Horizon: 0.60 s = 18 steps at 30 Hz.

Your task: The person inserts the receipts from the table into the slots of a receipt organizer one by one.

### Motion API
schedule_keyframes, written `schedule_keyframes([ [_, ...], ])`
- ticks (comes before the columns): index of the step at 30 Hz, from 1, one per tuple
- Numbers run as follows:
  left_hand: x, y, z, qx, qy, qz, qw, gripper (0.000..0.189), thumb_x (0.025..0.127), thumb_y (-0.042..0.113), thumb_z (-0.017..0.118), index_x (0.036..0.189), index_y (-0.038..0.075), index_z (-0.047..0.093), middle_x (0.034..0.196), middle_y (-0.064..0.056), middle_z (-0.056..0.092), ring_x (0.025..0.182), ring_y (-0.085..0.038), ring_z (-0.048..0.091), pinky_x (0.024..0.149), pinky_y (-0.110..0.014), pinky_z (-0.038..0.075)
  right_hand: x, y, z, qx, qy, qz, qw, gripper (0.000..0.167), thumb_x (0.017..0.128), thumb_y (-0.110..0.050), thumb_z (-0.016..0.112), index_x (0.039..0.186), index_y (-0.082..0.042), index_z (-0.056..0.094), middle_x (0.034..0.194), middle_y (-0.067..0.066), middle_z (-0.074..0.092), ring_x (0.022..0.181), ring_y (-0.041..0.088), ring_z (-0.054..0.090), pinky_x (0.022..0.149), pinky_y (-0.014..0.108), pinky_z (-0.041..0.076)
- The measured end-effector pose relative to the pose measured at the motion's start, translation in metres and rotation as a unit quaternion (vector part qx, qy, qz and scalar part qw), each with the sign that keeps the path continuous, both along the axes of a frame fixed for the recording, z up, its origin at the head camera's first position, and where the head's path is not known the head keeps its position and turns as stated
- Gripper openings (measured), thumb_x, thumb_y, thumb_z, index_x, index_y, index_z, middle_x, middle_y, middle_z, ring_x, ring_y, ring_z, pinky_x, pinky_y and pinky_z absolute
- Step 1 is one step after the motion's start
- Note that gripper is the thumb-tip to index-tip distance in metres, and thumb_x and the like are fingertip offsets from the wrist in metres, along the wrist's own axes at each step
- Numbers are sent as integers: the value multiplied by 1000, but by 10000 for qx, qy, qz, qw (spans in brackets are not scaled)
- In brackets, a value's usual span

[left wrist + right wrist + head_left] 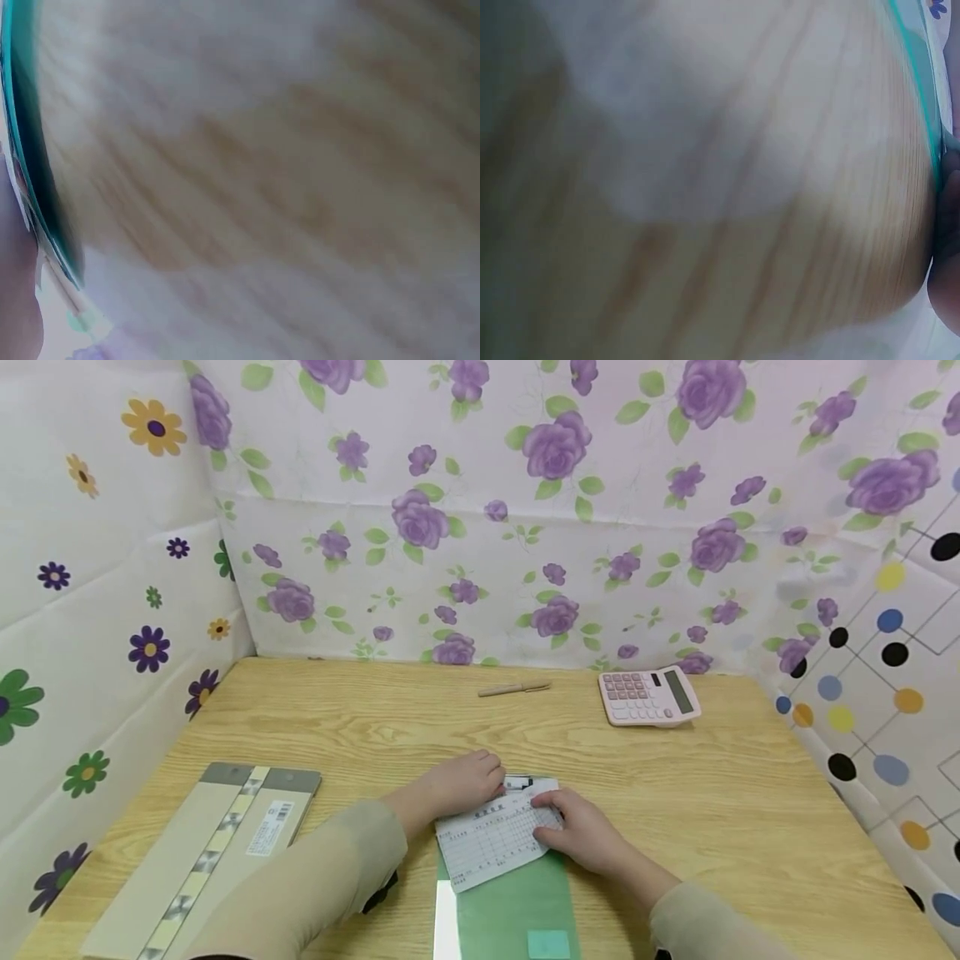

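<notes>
A green clipboard lies on the table in front of me, its metal clip at the far end. Over its upper part a printed paper form with a grid sits slightly askew. My left hand has curled fingers at the clip and grips the clipboard's top left. The form's right side is pinched between thumb and fingers of my right hand. Both wrist views show mostly blurred wood, with the board's teal edge at the side of the left one.
On the left lies a beige folder-like board with a shiny strip and barcode label. A pen and a pink calculator rest towards the back of the wooden table. Patterned cloth walls stand behind and at both sides.
</notes>
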State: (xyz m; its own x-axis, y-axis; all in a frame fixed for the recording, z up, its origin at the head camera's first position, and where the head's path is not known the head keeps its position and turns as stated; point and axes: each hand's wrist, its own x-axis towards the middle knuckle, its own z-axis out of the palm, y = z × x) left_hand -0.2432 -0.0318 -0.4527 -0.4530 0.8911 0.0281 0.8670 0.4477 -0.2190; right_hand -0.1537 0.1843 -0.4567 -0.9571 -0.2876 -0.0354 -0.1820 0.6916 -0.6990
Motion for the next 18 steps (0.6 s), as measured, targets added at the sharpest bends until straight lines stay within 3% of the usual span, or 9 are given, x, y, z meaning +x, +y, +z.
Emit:
schedule_keyframes([
  [9, 0, 0, 3, 64, -422, 207, 9989, 35, 102, 31, 38, 118, 6, 57, 112, -5, 57, 107, -18, 53, 96, -28, 43, 1, -3, 0, 211, 117, -120, 9996, 35, 84, -20, 70, 116, -9, 60, 118, 9, 55, 113, 23, 51, 98, 45, 41],
  [14, 0, 1, 6, 140, -821, 426, 9956, 46, 102, 32, 38, 136, 1, 43, 124, -10, 55, 116, -22, 50, 101, -31, 40, 1, -3, 0, 273, 111, -168, 9994, 38, 84, -22, 69, 118, -8, 59, 117, 9, 55, 113, 23, 51, 98, 45, 42],
  [18, -2, 0, 6, 220, -949, 428, 9943, 51, 102, 32, 39, 141, 0, 36, 125, -12, 55, 117, -23, 51, 101, -32, 41, 1, -4, 1, 304, 94, -172, 9993, 38, 85, -23, 69, 118, -8, 59, 117, 9, 56, 114, 24, 51, 98, 45, 42],
])
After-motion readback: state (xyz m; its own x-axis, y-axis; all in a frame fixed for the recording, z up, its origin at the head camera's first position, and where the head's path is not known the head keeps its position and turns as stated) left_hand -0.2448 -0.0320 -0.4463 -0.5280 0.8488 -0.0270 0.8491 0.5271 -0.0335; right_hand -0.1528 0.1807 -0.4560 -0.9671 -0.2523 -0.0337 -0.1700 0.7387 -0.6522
